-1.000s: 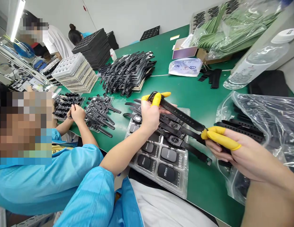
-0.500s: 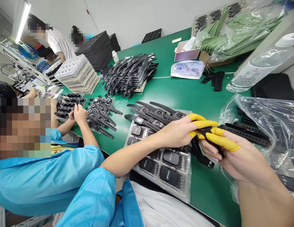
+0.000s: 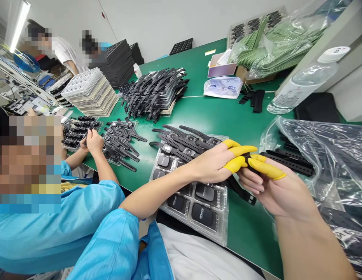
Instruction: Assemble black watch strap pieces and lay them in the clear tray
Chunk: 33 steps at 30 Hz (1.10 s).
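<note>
My left hand (image 3: 217, 161) and my right hand (image 3: 271, 175), both with yellow finger cots, are closed together on a black smartwatch. Most of its body is hidden by my fingers; a dark bit shows between the fingertips, and one black strap (image 3: 243, 192) hangs down under my hands. Below my left forearm lies a clear plastic tray (image 3: 223, 238) with square black watch bodies (image 3: 203, 214) in its pockets. Several watches with straps fitted (image 3: 188, 142) rest across the tray's far part. Beside my right hand, black perforated straps (image 3: 291, 162) stick out of a clear plastic bag (image 3: 329, 136).
A water bottle (image 3: 306, 81) and a bag of green strips (image 3: 262, 58) stand at the far right. Beyond the tray are stacked trays of watches (image 3: 157, 93) and a pale tray stack (image 3: 90, 93). At my left, a co-worker's hands (image 3: 95, 142) handle watches.
The view has shifted slightly, so the scene sits further left. My left thumb has come up against the watch and covers more of it. Both hands keep their grip.
</note>
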Available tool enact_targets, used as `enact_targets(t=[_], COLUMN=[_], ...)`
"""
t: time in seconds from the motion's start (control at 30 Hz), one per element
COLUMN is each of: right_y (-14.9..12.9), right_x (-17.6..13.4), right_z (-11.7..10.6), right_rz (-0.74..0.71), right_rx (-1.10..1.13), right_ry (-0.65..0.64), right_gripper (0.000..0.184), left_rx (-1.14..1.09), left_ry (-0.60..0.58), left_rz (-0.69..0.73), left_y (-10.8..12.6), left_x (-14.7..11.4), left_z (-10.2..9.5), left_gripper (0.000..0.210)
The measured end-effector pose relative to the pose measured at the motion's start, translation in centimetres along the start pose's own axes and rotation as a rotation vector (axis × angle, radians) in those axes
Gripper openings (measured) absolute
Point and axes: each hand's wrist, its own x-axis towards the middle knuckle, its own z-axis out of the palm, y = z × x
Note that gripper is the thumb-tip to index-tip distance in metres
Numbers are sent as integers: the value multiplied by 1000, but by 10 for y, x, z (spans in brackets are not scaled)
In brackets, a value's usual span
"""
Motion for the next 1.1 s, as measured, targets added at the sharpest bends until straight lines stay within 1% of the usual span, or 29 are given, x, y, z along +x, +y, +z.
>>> enact_targets(t=[0.07,0.2,0.33,0.47,0.63,0.77,0.83,0.9,0.97,1.03,1.1], right_y=[-3,-11,-16,-17,-14,-10,-9,-9,-9,-9,-8], right_x=[-1,-3,-5,-5,-3,0,1,2,3,3,4], right_z=[-1,-3,2,6,0,-6,-7,-8,-7,-7,-6], right_rz=[23,59,81,103,136,120,88,81,114,145,140], right_rx=[-15,-88,-11,12,-46,-75,-93,-67,21,114,139], right_ry=[-2,18,2,19,-4,-51,-42,-36,-60,-85,-76], right_gripper=[34,41,45,47,48,51,49,47,47,49,49], left_rx=[28,66,137,237,338,326,288,266,258,265,298], left_ry=[0,-38,-36,-45,-72,-52,-30,-4,12,14,7], left_rz=[5,50,94,83,77,101,129,156,173,163,129], left_y=[-1,-4,-2,2,4,2,0,-1,-1,0,2], left_x=[1,3,5,3,1,-1,-1,-1,0,-1,-1], left_z=[1,4,3,1,-2,-3,-2,-2,-2,-2,-2], left_gripper=[47,44,45,44,41,39,40,42,43,43,42])
